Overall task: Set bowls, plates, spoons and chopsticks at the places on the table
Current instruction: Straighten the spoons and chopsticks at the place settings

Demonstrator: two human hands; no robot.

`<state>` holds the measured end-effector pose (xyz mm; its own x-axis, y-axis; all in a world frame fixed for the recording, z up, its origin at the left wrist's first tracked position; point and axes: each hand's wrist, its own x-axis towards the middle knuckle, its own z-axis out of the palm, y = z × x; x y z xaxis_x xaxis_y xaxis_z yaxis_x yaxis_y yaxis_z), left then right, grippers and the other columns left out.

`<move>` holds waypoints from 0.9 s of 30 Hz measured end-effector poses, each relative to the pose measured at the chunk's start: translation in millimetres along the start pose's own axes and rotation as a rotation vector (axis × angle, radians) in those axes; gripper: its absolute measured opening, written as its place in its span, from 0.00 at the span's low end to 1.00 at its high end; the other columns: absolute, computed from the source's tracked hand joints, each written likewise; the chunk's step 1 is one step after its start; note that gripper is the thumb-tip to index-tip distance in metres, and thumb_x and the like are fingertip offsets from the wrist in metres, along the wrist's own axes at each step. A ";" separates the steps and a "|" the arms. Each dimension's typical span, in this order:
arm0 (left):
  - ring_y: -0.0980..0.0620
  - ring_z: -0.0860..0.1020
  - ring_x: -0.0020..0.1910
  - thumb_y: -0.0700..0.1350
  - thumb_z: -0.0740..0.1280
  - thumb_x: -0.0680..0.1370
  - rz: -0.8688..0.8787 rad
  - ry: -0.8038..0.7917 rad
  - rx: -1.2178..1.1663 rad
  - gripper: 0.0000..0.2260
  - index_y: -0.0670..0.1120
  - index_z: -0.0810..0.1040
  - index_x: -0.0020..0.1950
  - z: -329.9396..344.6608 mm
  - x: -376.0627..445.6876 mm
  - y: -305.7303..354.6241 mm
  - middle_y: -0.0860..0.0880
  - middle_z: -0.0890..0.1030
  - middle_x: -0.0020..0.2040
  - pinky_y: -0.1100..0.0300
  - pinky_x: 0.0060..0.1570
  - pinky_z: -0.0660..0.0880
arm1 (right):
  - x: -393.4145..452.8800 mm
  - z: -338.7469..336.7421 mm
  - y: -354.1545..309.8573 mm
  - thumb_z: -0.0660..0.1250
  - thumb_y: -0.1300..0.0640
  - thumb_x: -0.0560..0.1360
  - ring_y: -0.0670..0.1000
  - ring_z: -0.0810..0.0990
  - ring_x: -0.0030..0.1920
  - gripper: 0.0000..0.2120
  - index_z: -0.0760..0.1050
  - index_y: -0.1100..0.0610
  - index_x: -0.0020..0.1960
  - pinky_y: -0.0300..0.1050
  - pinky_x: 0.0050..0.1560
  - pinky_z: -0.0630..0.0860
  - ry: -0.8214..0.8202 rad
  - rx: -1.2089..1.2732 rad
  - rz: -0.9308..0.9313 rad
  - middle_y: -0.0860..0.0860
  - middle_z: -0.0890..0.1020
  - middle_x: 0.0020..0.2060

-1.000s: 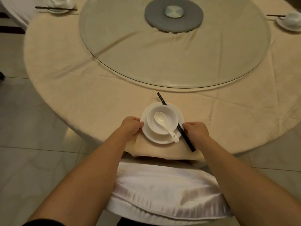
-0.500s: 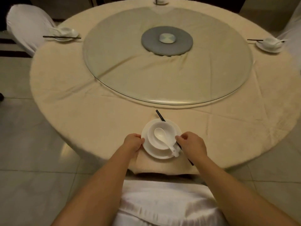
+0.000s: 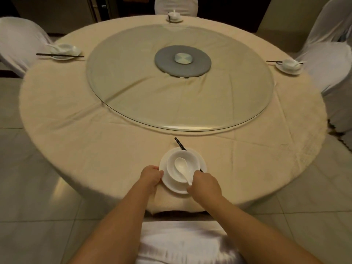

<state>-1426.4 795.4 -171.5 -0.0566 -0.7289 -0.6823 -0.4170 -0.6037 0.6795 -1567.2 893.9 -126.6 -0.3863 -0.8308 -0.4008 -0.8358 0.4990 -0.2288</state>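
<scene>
Round white ceramic plate [image 3: 202, 164] w/ white bowl [image 3: 190, 159] + white ceramic spoon [image 3: 182, 165] sits btwn hands at table edge. L hand [image 3: 151, 177] fingers curled on plate's left rim; R hand [image 3: 205, 185] pinches spoon handle. Black chopsticks [image 3: 180, 144] poke out beyond plate.

White bowl [image 3: 187, 164], plate [image 3: 171, 184], spoon [image 3: 182, 166]; black chopsticks [image 3: 180, 145]; cream tablecloth [image 3: 95, 145]
</scene>
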 end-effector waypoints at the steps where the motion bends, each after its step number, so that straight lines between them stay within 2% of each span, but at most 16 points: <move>1: 0.42 0.79 0.48 0.34 0.65 0.77 0.000 -0.002 -0.006 0.09 0.35 0.80 0.56 0.2 0.1 -0.1 0.35 0.81 0.53 0.50 0.51 0.78 | 0.4 0.8 -1.1 0.66 0.54 0.76 0.53 0.73 0.38 0.08 0.68 0.56 0.47 0.43 0.33 0.66 -0.004 0.014 -0.012 0.51 0.76 0.40; 3: 0.44 0.77 0.44 0.34 0.65 0.77 -0.004 -0.003 -0.017 0.09 0.35 0.79 0.56 0.5 -0.6 0.1 0.35 0.81 0.50 0.53 0.45 0.76 | 1.6 2.4 -3.7 0.67 0.52 0.75 0.52 0.74 0.38 0.10 0.67 0.55 0.46 0.43 0.34 0.66 -0.013 0.041 -0.040 0.51 0.75 0.39; 5: 0.45 0.76 0.43 0.34 0.65 0.77 -0.008 -0.005 -0.027 0.09 0.35 0.79 0.56 0.5 -0.7 0.3 0.36 0.80 0.48 0.54 0.44 0.74 | 3.1 4.2 -6.1 0.67 0.51 0.74 0.52 0.74 0.38 0.11 0.67 0.55 0.46 0.43 0.32 0.65 -0.018 0.053 -0.055 0.51 0.76 0.39; 9: 0.44 0.77 0.45 0.34 0.65 0.78 -0.005 -0.005 -0.033 0.09 0.35 0.79 0.56 0.4 -0.6 0.3 0.36 0.80 0.49 0.52 0.48 0.76 | 6.0 7.5 -6.7 0.67 0.49 0.74 0.49 0.70 0.32 0.13 0.65 0.54 0.41 0.42 0.27 0.60 -0.023 0.065 -0.071 0.49 0.73 0.34; 11: 0.44 0.77 0.45 0.34 0.65 0.78 -0.003 -0.003 -0.038 0.08 0.35 0.80 0.55 0.9 -1.0 0.4 0.36 0.81 0.50 0.50 0.50 0.77 | 7.3 8.6 -5.5 0.67 0.48 0.74 0.46 0.67 0.30 0.17 0.61 0.53 0.37 0.41 0.26 0.58 -0.027 0.068 -0.082 0.47 0.70 0.31; 14: 0.44 0.78 0.46 0.34 0.64 0.78 0.003 0.001 -0.029 0.08 0.35 0.80 0.55 0.7 -1.6 0.6 0.36 0.81 0.51 0.51 0.52 0.77 | 7.5 10.0 -4.4 0.68 0.47 0.74 0.45 0.66 0.29 0.20 0.59 0.51 0.35 0.41 0.27 0.58 -0.041 0.101 -0.080 0.47 0.70 0.30; 18: 0.42 0.78 0.50 0.36 0.65 0.79 0.009 0.009 -0.016 0.09 0.36 0.79 0.57 0.2 -2.6 0.7 0.36 0.81 0.55 0.50 0.55 0.76 | 7.4 3.4 -2.2 0.64 0.43 0.75 0.51 0.73 0.34 0.17 0.67 0.55 0.39 0.44 0.30 0.62 0.006 0.141 -0.034 0.50 0.76 0.34; 21: 0.44 0.77 0.49 0.36 0.65 0.79 0.011 0.008 -0.015 0.09 0.35 0.79 0.58 0.6 -2.1 0.1 0.36 0.80 0.56 0.49 0.57 0.76 | 13.2 -9.9 19.6 0.61 0.46 0.76 0.56 0.78 0.41 0.14 0.74 0.58 0.44 0.46 0.37 0.71 0.147 0.247 0.117 0.54 0.81 0.41; 23: 0.44 0.77 0.49 0.36 0.64 0.79 0.013 0.005 -0.011 0.10 0.35 0.78 0.58 0.5 -2.3 0.4 0.36 0.80 0.56 0.49 0.57 0.76 | 16.9 -14.7 43.2 0.61 0.49 0.75 0.55 0.78 0.40 0.12 0.74 0.57 0.44 0.49 0.39 0.75 0.194 0.297 0.223 0.53 0.80 0.40; 25: 0.44 0.77 0.50 0.36 0.64 0.79 0.010 0.004 -0.006 0.10 0.35 0.78 0.59 0.2 -1.6 0.3 0.36 0.80 0.56 0.49 0.57 0.76 | 16.8 -12.6 60.7 0.62 0.47 0.74 0.52 0.78 0.39 0.12 0.71 0.56 0.45 0.48 0.39 0.76 0.143 0.263 0.274 0.50 0.79 0.40; 27: 0.43 0.77 0.50 0.36 0.64 0.79 0.006 -0.001 -0.006 0.10 0.35 0.78 0.59 0.2 -0.8 0.5 0.36 0.80 0.57 0.50 0.56 0.76 | 15.4 -3.5 68.8 0.64 0.43 0.73 0.52 0.78 0.44 0.14 0.70 0.53 0.49 0.46 0.39 0.74 0.054 0.211 0.260 0.49 0.77 0.44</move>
<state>-1426.7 795.8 -170.8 -0.0600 -0.7323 -0.6784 -0.4112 -0.6011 0.6852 -1632.0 914.6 -145.5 -0.6007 -0.6779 -0.4238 -0.6097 0.7313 -0.3056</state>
